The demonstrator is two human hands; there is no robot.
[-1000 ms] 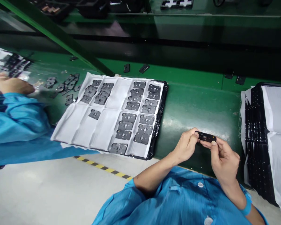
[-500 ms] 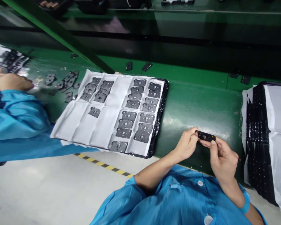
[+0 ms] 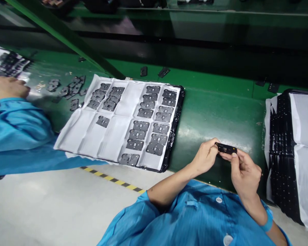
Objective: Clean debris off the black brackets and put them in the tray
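Observation:
Between my two hands is a small flat black plastic part (image 3: 226, 148) with cutouts, raised above the front of the green bench. My left hand (image 3: 206, 155) pinches its left end between thumb and fingers. At the other end, my right hand (image 3: 245, 172) grips it with the thumb on the near edge and the fingers behind. To the left lies a black tray lined with white sheet (image 3: 115, 136), divided into compartments. Several similar dark parts (image 3: 157, 144) lie in rows in some compartments, while others show bare lining.
A stack of black trays (image 3: 282, 153) with white liners stands at the right. Loose parts (image 3: 73, 87) lie left of the lined tray, near a co-worker's hand (image 3: 9, 87). A green post (image 3: 66, 39) slants behind. More parts (image 3: 164, 71) lie along the bench's back.
The black part is tilted slightly differently in my hands, which stay almost in place. The co-worker's hand at the left has shifted a little further left.

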